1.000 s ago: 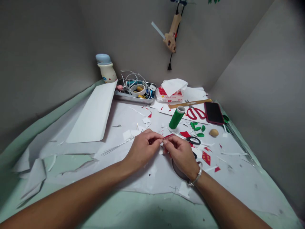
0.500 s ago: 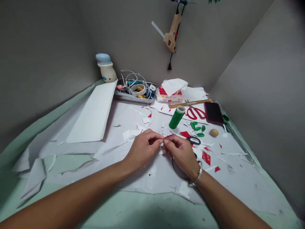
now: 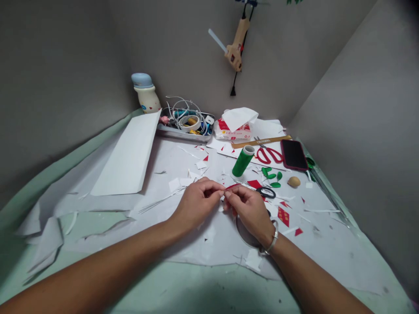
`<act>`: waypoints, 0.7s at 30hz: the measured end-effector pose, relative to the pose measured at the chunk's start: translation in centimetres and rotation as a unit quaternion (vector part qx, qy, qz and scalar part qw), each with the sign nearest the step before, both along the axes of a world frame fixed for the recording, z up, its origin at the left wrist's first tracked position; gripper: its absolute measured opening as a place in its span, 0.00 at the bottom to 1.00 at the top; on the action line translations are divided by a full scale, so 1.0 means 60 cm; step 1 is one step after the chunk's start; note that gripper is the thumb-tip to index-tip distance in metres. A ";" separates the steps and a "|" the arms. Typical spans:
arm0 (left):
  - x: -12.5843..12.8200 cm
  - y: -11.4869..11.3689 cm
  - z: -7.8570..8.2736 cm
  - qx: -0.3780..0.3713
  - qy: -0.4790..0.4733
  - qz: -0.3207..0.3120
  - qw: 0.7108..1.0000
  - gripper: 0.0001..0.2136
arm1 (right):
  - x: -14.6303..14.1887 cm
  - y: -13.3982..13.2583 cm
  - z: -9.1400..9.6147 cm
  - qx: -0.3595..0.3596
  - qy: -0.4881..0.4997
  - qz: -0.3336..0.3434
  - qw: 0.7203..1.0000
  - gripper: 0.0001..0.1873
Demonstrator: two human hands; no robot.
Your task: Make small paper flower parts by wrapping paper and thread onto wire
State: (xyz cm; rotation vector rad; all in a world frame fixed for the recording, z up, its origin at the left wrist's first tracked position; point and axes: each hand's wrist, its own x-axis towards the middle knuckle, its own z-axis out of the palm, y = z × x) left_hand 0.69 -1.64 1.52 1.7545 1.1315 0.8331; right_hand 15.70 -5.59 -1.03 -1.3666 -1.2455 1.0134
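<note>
Above the paper-covered table, my left hand [image 3: 197, 201] and my right hand [image 3: 248, 206] meet fingertip to fingertip. Both pinch a small, narrow red piece [image 3: 233, 187], perhaps folded paper; my fingers hide much of it. Just beyond them a spool of green thread [image 3: 242, 162] stands upright. Black-handled scissors [image 3: 266, 192] lie partly beneath my right hand, with their blades hidden. A roll of grey tape or a ring [image 3: 246, 233] shows under the right wrist. Thin wires [image 3: 160, 201] lie left of my left hand.
At the back are a metal tray [image 3: 186, 137] of thread and cord, a tissue pack [image 3: 233, 131], red scissors [image 3: 269, 155] and a phone [image 3: 293, 154]. Green leaf-shaped pieces [image 3: 275, 185] and red scraps [image 3: 283, 216] lie to the right. A glue gun [image 3: 236, 48] hangs on the wall.
Hardly anything differs. The fingers shift very slightly around the red piece, and a little more of it shows; both hands keep their place.
</note>
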 end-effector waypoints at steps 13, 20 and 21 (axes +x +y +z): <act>-0.001 0.000 -0.002 -0.003 -0.003 -0.001 1.000 0.07 | 0.001 0.000 0.001 -0.003 -0.015 -0.004 1.000 0.08; 0.000 0.001 -0.001 -0.101 -0.061 0.018 0.993 0.05 | 0.004 -0.003 -0.005 0.050 -0.072 -0.031 0.996 0.06; 0.000 0.002 -0.003 -0.105 -0.062 0.022 0.992 0.05 | 0.005 -0.004 -0.007 0.064 -0.081 -0.038 0.994 0.06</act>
